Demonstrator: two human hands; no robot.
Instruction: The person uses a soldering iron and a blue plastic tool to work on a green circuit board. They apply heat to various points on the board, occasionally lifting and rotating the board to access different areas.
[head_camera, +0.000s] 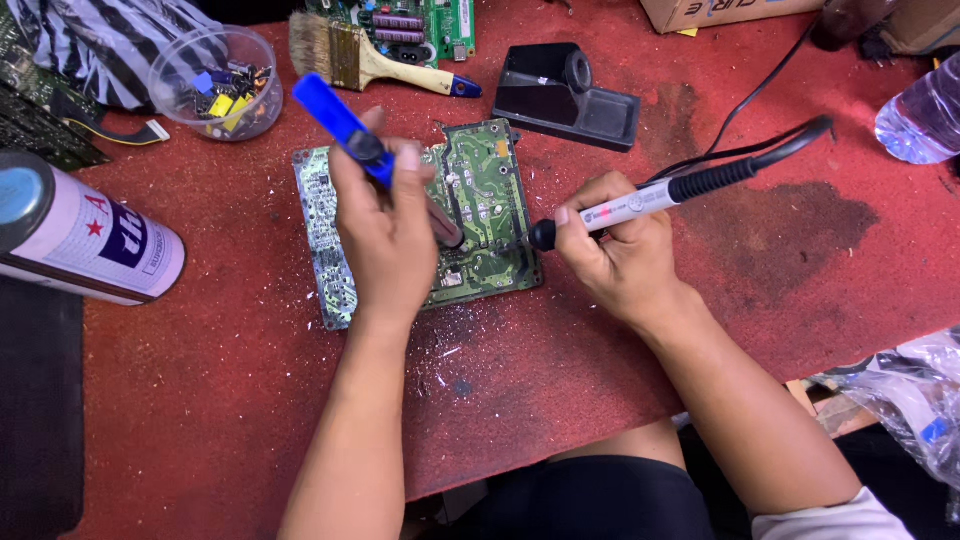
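Both hands are closed on tools over the board. Left hand (385, 235) grips a blue-handled desoldering pump (345, 128), its metal nozzle pointing down toward four o'clock and resting on or just above the green circuit board (480, 190); I cannot tell whether it touches. Right hand (615, 255) is wrapped round a soldering iron (640, 202), held like a pen, tip aimed at nine o'clock and meeting the board at its lower right part, just beside the pump's nozzle.

I judge the step in hand to be heating a joint with the pump standing ready over the same spot. The next move calls for holding the iron steady on the joint and bringing the nozzle tight against it, without nudging the board.

The board lies flat on the red table (250, 400), between my two forearms, with pale flecks scattered on the table round its near edge.

Farther out: at nine o'clock a spray can (80, 240) lies on its side. At eleven o'clock stands a clear plastic cup (215, 85) of small parts. At twelve o'clock lies a paintbrush (370, 60), and at one o'clock a black iron stand (565, 95). The iron's black cord (760, 95) runs off toward one o'clock. At two o'clock, by the table's edge, is a clear bottle (925, 120).
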